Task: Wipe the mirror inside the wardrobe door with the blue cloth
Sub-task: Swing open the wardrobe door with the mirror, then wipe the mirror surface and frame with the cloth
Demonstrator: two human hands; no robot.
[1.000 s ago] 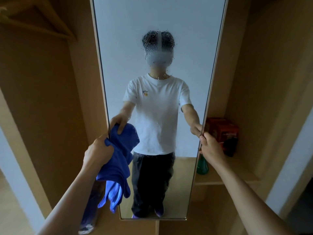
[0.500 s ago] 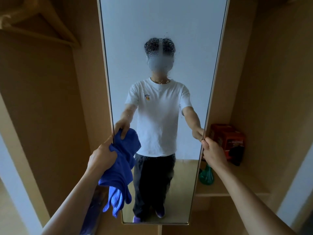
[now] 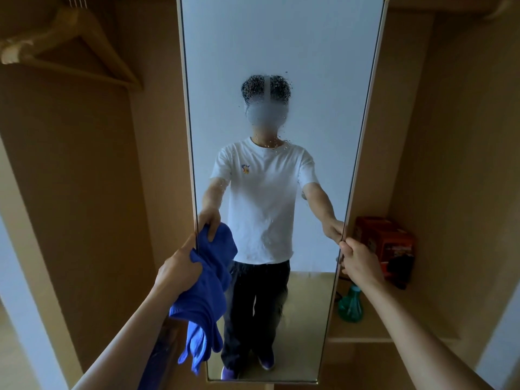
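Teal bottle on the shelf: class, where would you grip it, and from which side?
On the teal bottle, probably the narrow neck above the wider body, coming from the front right: the mirror frame covers its left side.

White short-sleeved T-shirt (image 3: 261, 204), small coloured emblem (image 3: 245, 169) on chest. Dark loose trousers (image 3: 257, 305), purple shoes (image 3: 266, 361). Left hand (image 3: 180, 266), right hand (image 3: 360, 258) and forearms (image 3: 126, 336) bare.
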